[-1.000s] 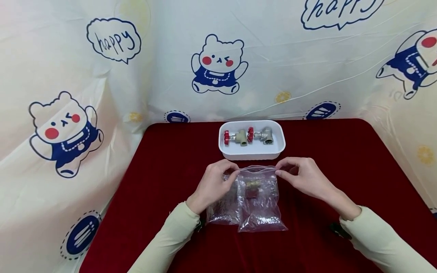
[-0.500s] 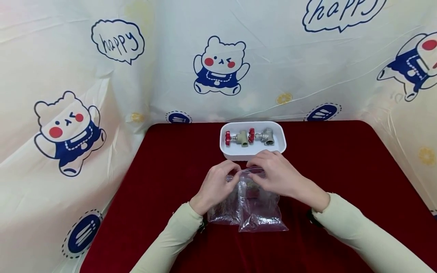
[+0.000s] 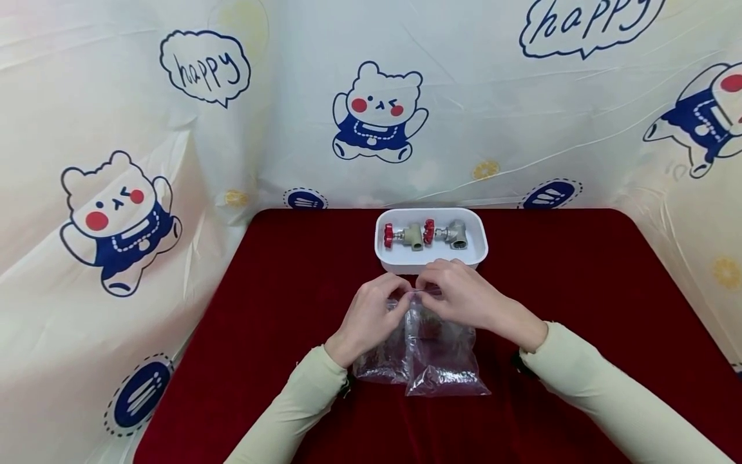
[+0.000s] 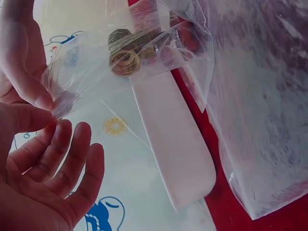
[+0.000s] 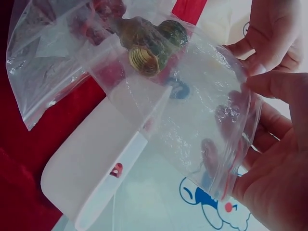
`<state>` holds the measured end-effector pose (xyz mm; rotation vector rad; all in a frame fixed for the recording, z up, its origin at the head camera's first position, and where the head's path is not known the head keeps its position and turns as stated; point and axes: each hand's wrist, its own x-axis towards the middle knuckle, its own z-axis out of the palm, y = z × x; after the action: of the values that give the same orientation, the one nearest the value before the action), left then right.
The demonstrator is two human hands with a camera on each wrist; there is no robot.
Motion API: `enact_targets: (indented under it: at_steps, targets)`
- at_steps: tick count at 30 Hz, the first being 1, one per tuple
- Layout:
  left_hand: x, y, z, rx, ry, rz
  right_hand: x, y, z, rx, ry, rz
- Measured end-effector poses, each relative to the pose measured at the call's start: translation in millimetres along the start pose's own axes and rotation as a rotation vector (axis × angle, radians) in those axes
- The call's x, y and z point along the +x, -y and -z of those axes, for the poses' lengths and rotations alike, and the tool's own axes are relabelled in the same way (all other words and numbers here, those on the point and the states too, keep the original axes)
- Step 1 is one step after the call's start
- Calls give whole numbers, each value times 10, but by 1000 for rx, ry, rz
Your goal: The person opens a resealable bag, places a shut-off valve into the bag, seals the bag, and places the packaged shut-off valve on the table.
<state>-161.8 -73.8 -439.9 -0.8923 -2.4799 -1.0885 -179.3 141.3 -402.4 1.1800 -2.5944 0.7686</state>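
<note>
A clear zip-lock bag [image 3: 446,364] lies on the red cloth, its top edge lifted between my two hands. My left hand [image 3: 371,314] pinches the top edge near its left corner, thumb against finger. Close beside it, my right hand [image 3: 466,298] pinches the same edge. Inside the bag is a brass valve [image 5: 147,48] with a threaded opening and a red part, best seen in the wrist views. In the head view my right hand partly covers it. Another clear bag [image 3: 379,364] lies to the left, partly behind my left hand; its contents are unclear.
Just beyond my hands stands a white tray [image 3: 400,266]. It holds an olive-green valve [image 3: 413,237] and a silver valve [image 3: 455,235], both with red handwheels. The red cloth [image 3: 301,277] covers the table, which ends at a printed white curtain [image 3: 464,84].
My right hand has slid left along the bag's top edge, from its right corner to beside my left hand. My left hand has kept its pinch and barely moved.
</note>
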Motion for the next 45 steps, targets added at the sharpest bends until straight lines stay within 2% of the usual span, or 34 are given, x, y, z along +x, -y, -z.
enact_targets:
  at_steps: [8,18,24,31,38,45]
  targets:
    - [-9,-17,3,8,13,17,-47,-28,-43,-83,-31,30]
    - [-8,-12,3,15,11,13,-148,-80,-1,-12,-45,-31]
    - [-2,-10,4,17,12,15,-148,-91,-5,-51,-55,-1]
    - [0,-3,6,27,2,19,-193,-133,14,-48,-65,-26]
    - [2,-2,13,17,13,37,-208,-151,8,-53,-84,-11]
    - [8,-13,22,25,8,38,-255,-187,27,-22,-87,-65]
